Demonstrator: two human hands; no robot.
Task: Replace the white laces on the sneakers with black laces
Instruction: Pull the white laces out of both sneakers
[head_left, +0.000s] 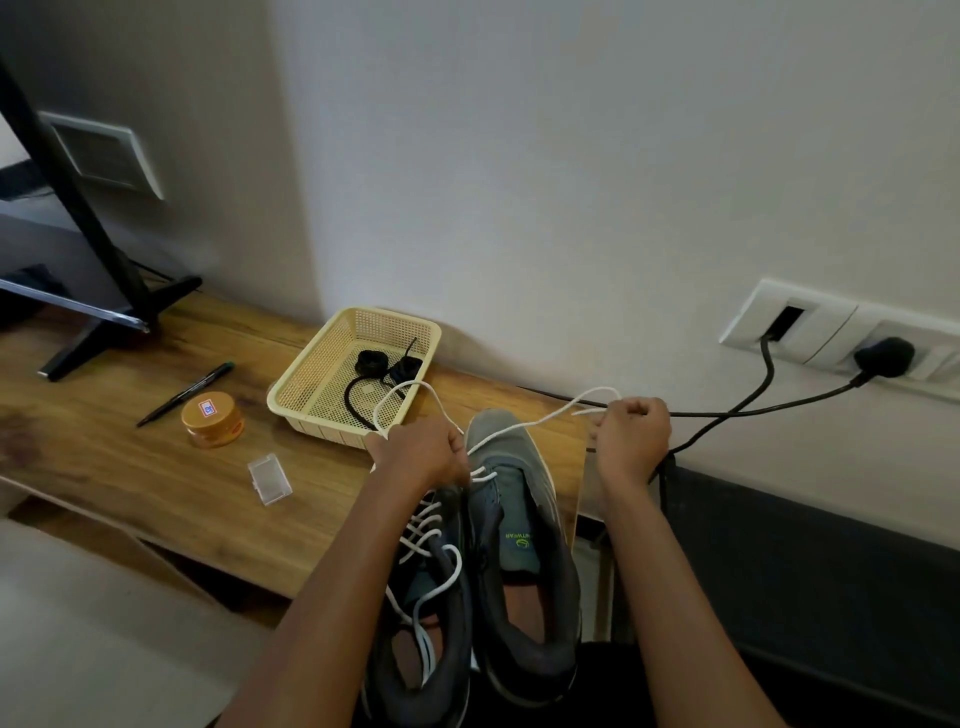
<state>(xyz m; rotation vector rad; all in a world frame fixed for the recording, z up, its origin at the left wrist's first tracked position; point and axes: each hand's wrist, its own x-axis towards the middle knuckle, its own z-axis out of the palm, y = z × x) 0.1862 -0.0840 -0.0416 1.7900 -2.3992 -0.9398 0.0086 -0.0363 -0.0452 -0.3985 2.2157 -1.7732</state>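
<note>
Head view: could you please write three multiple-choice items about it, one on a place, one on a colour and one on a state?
1. Where do the black laces lie?
A. in the beige basket
B. on the floor
C. in a drawer

2. What colour is the small round jar?
A. blue
B. orange
C. green

3. How is the right hand?
A. flat and open
B. curled, holding nothing
C. its grip closed on the white lace

Key:
1 A, the coiled laces sit inside the basket.
2 B, its lid and side are orange.
3 C, the fingers curl round the lace, which runs across to the left hand.
</note>
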